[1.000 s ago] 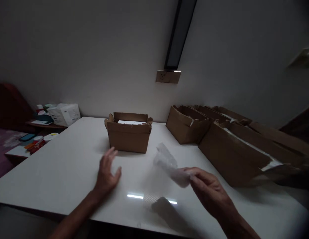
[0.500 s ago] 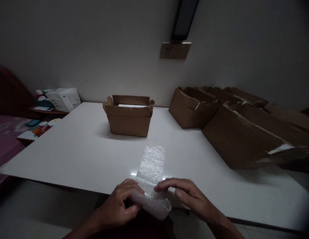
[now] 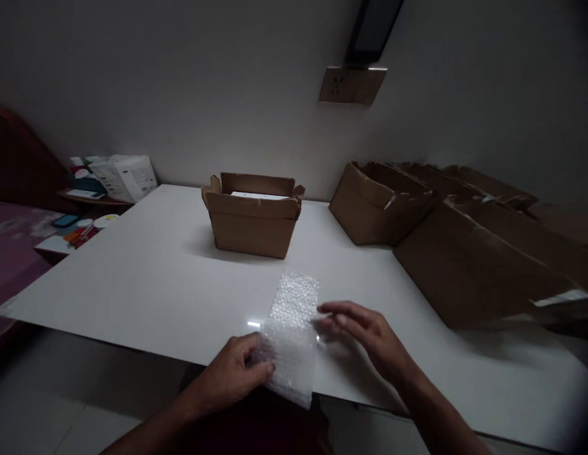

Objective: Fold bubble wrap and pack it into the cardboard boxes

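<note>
A strip of clear bubble wrap (image 3: 292,328) lies flat on the white table (image 3: 146,278), its near end hanging over the front edge. My left hand (image 3: 234,373) pinches that near end between thumb and fingers. My right hand (image 3: 364,332) is flat with fingers spread, its fingertips at the strip's right edge. An open cardboard box (image 3: 253,215) with something white inside stands upright behind the strip, in the middle of the table.
Several larger cardboard boxes (image 3: 464,240) lie tipped along the table's right side against the wall. A low shelf at the left holds a white package (image 3: 126,177) and small items. A wall socket (image 3: 351,85) is above.
My right hand let go of the bubble wrap's near end and slid up to the strip's right edge. The strip now lies flatter. The view shifted slightly left.
</note>
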The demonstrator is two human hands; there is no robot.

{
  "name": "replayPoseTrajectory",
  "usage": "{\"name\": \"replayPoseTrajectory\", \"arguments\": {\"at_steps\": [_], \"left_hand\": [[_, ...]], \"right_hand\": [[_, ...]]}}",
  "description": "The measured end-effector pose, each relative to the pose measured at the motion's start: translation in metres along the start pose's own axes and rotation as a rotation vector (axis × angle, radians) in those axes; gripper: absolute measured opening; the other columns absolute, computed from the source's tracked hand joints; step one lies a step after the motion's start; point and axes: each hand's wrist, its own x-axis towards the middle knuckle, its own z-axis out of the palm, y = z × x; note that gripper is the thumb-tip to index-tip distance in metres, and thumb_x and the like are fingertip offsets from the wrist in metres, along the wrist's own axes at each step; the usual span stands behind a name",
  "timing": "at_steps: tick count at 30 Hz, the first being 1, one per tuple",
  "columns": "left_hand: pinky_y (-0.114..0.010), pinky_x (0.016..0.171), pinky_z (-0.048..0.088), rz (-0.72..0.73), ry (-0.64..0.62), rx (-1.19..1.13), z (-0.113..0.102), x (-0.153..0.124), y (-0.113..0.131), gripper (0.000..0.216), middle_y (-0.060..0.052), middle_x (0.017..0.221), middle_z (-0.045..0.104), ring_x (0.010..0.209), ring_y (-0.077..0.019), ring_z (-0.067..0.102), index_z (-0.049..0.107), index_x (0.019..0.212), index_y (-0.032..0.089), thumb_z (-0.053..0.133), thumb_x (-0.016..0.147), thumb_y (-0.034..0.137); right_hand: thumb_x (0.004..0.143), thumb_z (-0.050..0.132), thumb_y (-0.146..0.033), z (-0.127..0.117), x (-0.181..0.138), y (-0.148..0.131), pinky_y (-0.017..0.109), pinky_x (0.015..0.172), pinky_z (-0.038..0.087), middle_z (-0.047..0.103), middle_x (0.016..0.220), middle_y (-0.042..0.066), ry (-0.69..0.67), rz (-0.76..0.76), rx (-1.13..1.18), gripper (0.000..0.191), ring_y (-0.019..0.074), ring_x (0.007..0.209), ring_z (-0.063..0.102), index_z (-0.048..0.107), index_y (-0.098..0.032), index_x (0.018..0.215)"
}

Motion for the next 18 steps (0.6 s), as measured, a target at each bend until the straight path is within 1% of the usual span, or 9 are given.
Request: {"name": "replayPoseTrajectory", "arguments": {"at_steps": [2,4,6,8,10,11,14,16,18], "left_hand": [[-0.027,0.069,0.049,0.004,0.041,-0.029,0.002,0.007,0.002,0.021,-0.002,0.085,0.07,0.077,-0.0175,0.063,0.067,0.096,0.018,0.054,0.08,0.02],[-0.031,0.077,0.053,0.018,0.112,0.028,0.007,0.013,-0.002,0.039,-0.006,0.1,0.072,0.087,-0.021,0.066,0.064,0.118,0.019,0.057,0.08,0.023],[-0.038,0.088,0.053,0.044,0.199,0.149,0.012,0.018,-0.009,0.054,-0.01,0.111,0.071,0.099,-0.0252,0.066,0.057,0.132,0.019,0.06,0.079,0.025],[-0.042,0.094,0.052,0.079,0.265,0.254,0.018,0.021,-0.018,0.061,-0.013,0.118,0.07,0.106,-0.0275,0.065,0.053,0.139,0.019,0.062,0.079,0.026],[-0.045,0.095,0.052,0.116,0.29,0.324,0.021,0.023,-0.025,0.064,-0.013,0.121,0.068,0.106,-0.0277,0.064,0.048,0.144,0.02,0.06,0.081,0.025],[-0.046,0.094,0.052,0.131,0.303,0.358,0.022,0.023,-0.028,0.065,-0.013,0.119,0.068,0.104,-0.0275,0.064,0.045,0.145,0.021,0.06,0.082,0.025],[-0.049,0.094,0.052,0.192,0.361,0.44,0.02,0.018,-0.031,0.065,-0.013,0.115,0.067,0.103,-0.0277,0.063,0.04,0.147,0.019,0.06,0.085,0.025],[-0.051,0.098,0.049,0.284,0.378,0.471,0.014,0.01,-0.032,0.064,-0.015,0.126,0.061,0.115,-0.0295,0.059,0.038,0.147,0.021,0.06,0.087,0.027],[-0.052,0.105,0.046,0.41,0.32,0.497,0.007,0.002,-0.033,0.065,-0.016,0.139,0.053,0.129,-0.0317,0.05,0.036,0.147,0.023,0.061,0.087,0.027]], "right_hand": [[0.093,0.059,-0.043,0.011,-0.027,0.004,0.043,0.085,0.059,0.073,0.111,0.008,0.003,-0.111,-0.134,0.028,0.0248,0.097,0.071,0.071,-0.027,0.113],[0.093,0.06,-0.033,0.028,-0.049,0.013,0.045,0.09,0.057,0.07,0.121,0.007,0.06,-0.296,-0.283,0.027,0.0265,0.111,0.066,0.067,-0.031,0.119],[0.09,0.063,-0.025,0.046,-0.063,0.023,0.048,0.093,0.055,0.065,0.13,0.008,0.117,-0.471,-0.427,0.038,0.029,0.119,0.061,0.061,-0.035,0.127],[0.085,0.067,-0.022,0.061,-0.07,0.032,0.051,0.091,0.053,0.06,0.137,0.01,0.157,-0.583,-0.554,0.053,0.032,0.119,0.059,0.054,-0.036,0.135],[0.082,0.07,-0.024,0.073,-0.07,0.038,0.054,0.09,0.051,0.057,0.139,0.011,0.147,-0.623,-0.647,0.062,0.0347,0.119,0.058,0.049,-0.035,0.14],[0.082,0.071,-0.026,0.076,-0.069,0.039,0.055,0.09,0.05,0.058,0.138,0.012,0.12,-0.622,-0.679,0.063,0.0353,0.119,0.058,0.049,-0.034,0.14],[0.086,0.066,-0.025,0.082,-0.064,0.04,0.054,0.092,0.049,0.062,0.135,0.011,0.043,-0.571,-0.74,0.052,0.034,0.118,0.059,0.053,-0.03,0.137],[0.09,0.06,-0.021,0.083,-0.061,0.038,0.053,0.093,0.049,0.065,0.133,0.009,0.052,-0.545,-0.746,0.044,0.0318,0.117,0.06,0.057,-0.03,0.133],[0.092,0.057,-0.018,0.084,-0.06,0.036,0.051,0.093,0.05,0.068,0.128,0.008,0.084,-0.547,-0.726,0.04,0.0302,0.116,0.062,0.059,-0.03,0.13]]}}
